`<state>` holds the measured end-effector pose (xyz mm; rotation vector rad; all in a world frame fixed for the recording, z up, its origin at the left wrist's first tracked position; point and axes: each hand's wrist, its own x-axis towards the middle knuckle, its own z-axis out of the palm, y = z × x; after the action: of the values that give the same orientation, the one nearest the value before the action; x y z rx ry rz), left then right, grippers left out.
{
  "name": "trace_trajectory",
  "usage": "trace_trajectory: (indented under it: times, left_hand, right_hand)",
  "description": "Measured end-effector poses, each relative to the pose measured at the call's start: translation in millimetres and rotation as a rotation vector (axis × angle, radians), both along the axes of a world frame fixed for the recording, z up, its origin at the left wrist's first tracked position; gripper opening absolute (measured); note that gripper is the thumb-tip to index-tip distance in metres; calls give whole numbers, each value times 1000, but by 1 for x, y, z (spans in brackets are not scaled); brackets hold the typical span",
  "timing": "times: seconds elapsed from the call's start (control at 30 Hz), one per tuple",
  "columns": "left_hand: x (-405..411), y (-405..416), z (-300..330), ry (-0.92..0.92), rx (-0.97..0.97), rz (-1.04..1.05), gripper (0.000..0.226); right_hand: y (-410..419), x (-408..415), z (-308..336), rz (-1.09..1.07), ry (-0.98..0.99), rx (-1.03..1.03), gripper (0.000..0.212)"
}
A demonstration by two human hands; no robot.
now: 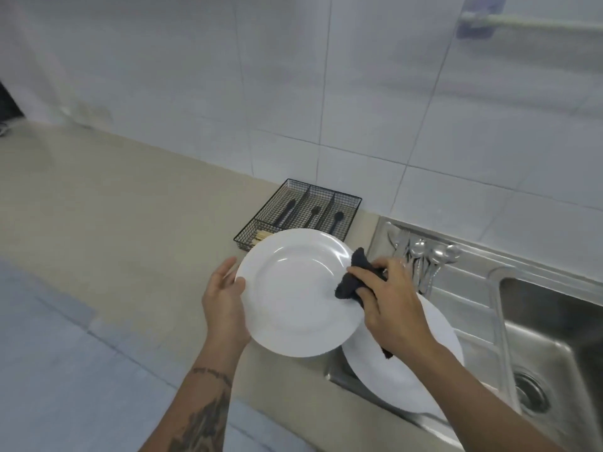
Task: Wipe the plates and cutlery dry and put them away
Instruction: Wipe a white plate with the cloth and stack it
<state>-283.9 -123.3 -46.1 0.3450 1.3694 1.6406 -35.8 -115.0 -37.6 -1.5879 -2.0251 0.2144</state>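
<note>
My left hand holds a white plate by its left rim, thumb on the top face, above the counter edge. My right hand grips a dark cloth and presses it on the plate's right side. A second white plate lies on the steel draining board below my right arm. Several steel spoons and forks lie on the draining board behind my right hand.
A black wire cutlery tray with black cutlery and wooden chopsticks stands on the beige counter behind the plate. The steel sink with its drain is at the right. White wall tiles rise behind.
</note>
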Motion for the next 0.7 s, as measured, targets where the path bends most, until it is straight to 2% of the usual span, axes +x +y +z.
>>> trace_trajectory:
  times: [0.33,0.7]
  left_hand:
    - [-52,-20,-43,41,-108,141,46]
    - [-68,-18,-71,65,-171,125,46]
  right_hand:
    - [2,-35,-10,18,107,-119,35]
    - [0,-30,0,-5,37,-92,37]
